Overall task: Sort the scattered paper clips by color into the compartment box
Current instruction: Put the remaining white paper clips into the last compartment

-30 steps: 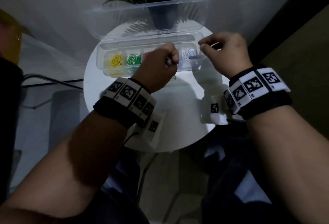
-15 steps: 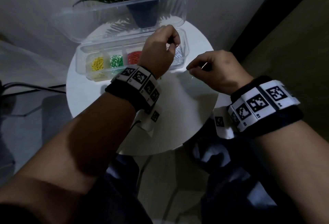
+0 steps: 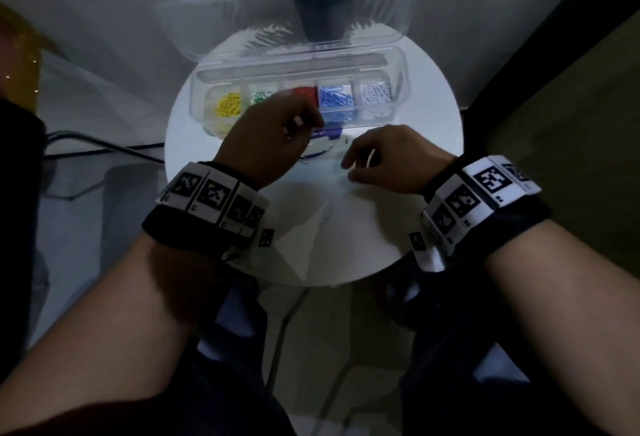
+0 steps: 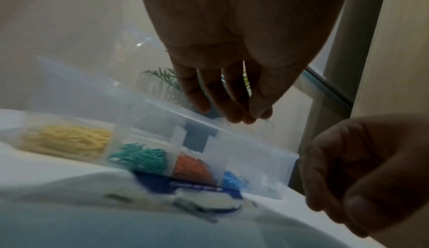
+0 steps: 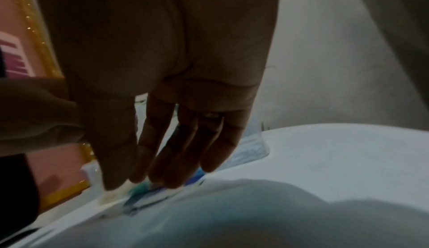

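Round white bench bearing a clear compartment box at its far side, lid raised and leaning back before a potted plant. Five compartments in a row hold, from the person's left to right, yellow paper clips, green paper clips, red paper clips, blue paper clips and white paper clips. Just in front of the box lie a blue-and-white card and a few loose clips, blurred, their colors uncertain.

Left hand, above the near edge of the box before the red compartment, fingers hanging downward and drawn together at the tips; whether they pinch a clip cannot be told. Right hand, low over the bench beside the loose clips, fingers extended downward with the tips at the bench surface near the card; a ring shows on one finger. Both wrists carry black bands with square printed markers.
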A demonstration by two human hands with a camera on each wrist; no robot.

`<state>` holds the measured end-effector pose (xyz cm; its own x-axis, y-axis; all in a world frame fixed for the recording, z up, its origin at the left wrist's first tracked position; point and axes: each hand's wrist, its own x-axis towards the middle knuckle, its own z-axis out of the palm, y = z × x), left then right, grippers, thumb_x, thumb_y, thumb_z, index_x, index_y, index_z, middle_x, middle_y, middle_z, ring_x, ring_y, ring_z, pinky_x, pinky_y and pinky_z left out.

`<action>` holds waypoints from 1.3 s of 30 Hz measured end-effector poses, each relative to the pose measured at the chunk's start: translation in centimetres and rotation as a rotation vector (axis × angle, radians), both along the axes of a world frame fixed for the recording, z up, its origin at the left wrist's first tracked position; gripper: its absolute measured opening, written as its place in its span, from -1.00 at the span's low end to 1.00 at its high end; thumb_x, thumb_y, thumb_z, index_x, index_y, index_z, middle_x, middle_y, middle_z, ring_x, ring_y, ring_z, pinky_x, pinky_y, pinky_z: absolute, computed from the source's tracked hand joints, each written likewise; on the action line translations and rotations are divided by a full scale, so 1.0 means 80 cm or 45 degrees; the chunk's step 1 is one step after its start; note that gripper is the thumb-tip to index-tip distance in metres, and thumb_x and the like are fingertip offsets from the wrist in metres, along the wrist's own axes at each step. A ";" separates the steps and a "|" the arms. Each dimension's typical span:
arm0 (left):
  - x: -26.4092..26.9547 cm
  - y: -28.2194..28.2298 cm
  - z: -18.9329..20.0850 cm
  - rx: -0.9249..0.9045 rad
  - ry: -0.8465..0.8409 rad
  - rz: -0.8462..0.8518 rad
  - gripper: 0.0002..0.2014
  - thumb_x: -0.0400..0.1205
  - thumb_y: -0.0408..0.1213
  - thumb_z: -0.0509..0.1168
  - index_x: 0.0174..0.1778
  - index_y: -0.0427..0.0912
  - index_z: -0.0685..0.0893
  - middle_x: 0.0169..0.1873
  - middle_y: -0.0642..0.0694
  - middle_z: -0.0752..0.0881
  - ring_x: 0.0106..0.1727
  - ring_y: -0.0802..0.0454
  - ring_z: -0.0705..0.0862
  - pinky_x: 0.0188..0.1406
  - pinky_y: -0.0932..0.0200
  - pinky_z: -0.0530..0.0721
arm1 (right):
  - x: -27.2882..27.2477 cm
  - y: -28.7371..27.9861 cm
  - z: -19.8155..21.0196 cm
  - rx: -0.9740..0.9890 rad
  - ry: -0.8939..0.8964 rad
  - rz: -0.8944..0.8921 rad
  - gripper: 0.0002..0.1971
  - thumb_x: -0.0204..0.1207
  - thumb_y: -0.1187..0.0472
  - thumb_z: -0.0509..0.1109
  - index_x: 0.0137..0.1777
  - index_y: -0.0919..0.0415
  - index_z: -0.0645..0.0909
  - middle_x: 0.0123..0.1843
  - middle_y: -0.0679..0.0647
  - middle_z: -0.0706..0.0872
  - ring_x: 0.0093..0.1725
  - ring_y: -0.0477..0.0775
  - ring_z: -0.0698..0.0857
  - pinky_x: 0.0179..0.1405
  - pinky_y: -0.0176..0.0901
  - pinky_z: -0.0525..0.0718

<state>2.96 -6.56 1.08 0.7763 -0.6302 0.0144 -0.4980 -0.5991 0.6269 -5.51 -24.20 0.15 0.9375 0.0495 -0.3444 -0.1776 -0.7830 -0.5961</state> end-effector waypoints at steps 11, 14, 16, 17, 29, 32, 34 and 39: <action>-0.003 0.049 -0.047 0.645 0.151 -0.065 -0.53 0.60 -0.22 0.25 0.47 0.03 0.46 0.36 -0.18 0.44 0.37 -0.18 0.47 0.39 -0.02 0.47 | -0.001 0.061 -0.029 -0.166 0.116 0.288 -0.75 0.36 0.17 0.51 0.06 0.04 0.71 -0.07 -0.02 0.45 -0.02 0.06 0.56 0.06 -0.13 0.55; -0.006 0.046 -0.052 0.657 0.115 -0.067 -0.51 0.60 -0.18 0.26 0.49 0.07 0.42 0.38 -0.19 0.39 0.39 -0.19 0.43 0.39 -0.13 0.48 | 0.001 0.059 -0.029 -0.145 0.093 0.257 -0.83 0.34 0.19 0.52 -0.05 0.07 0.76 -0.05 0.09 0.58 0.03 0.13 0.63 0.06 -0.05 0.62; -0.006 0.045 -0.051 0.647 0.102 -0.060 -0.55 0.60 -0.17 0.28 0.44 0.08 0.49 0.35 -0.16 0.43 0.36 -0.17 0.45 0.36 -0.14 0.51 | 0.002 0.058 -0.030 -0.144 0.083 0.267 -0.84 0.34 0.21 0.52 -0.07 0.09 0.77 0.00 0.14 0.63 0.01 0.16 0.65 0.03 -0.05 0.63; -0.006 0.044 -0.051 0.645 0.096 -0.059 -0.58 0.59 -0.18 0.29 0.40 0.06 0.53 0.32 -0.15 0.46 0.34 -0.16 0.47 0.33 -0.13 0.53 | 0.002 0.059 -0.031 -0.147 0.086 0.274 -0.84 0.34 0.21 0.51 -0.06 0.10 0.77 0.01 0.15 0.63 0.02 0.17 0.65 0.04 -0.06 0.62; -0.023 0.030 -0.050 0.563 0.055 0.066 -0.74 0.53 -0.06 0.36 0.03 -0.14 0.66 0.16 -0.12 0.60 0.18 -0.15 0.59 0.10 0.00 0.57 | 0.004 0.063 -0.032 -0.176 0.084 0.242 -0.87 0.39 0.18 0.42 -0.10 0.19 0.66 -0.07 0.15 0.68 -0.11 0.14 0.61 -0.10 -0.13 0.58; -0.021 0.022 -0.050 0.638 0.066 0.038 -0.79 0.58 -0.11 0.33 0.01 -0.15 0.67 0.13 -0.15 0.61 0.17 -0.17 0.60 0.09 -0.02 0.58 | 0.004 0.062 -0.032 -0.169 0.026 0.212 -0.89 0.40 0.22 0.40 -0.12 0.22 0.65 -0.11 0.16 0.70 -0.15 0.14 0.59 -0.16 -0.18 0.50; -0.021 0.018 -0.049 0.676 0.079 0.014 -0.79 0.61 -0.13 0.29 0.05 -0.16 0.66 0.14 -0.18 0.61 0.19 -0.18 0.59 0.13 -0.05 0.59 | 0.003 0.062 -0.034 -0.129 -0.003 0.179 -0.93 0.38 0.27 0.38 -0.15 0.21 0.63 -0.21 0.13 0.66 -0.20 0.12 0.55 -0.20 -0.20 0.47; -0.030 0.017 -0.049 0.602 0.104 0.045 -0.75 0.57 -0.12 0.30 0.11 -0.11 0.53 0.14 -0.15 0.60 0.21 -0.16 0.54 0.12 -0.05 0.55 | 0.000 0.058 -0.035 -0.014 0.030 0.055 -0.78 0.37 0.34 0.37 0.01 0.18 0.62 -0.25 0.04 0.65 -0.18 0.11 0.63 -0.18 -0.24 0.51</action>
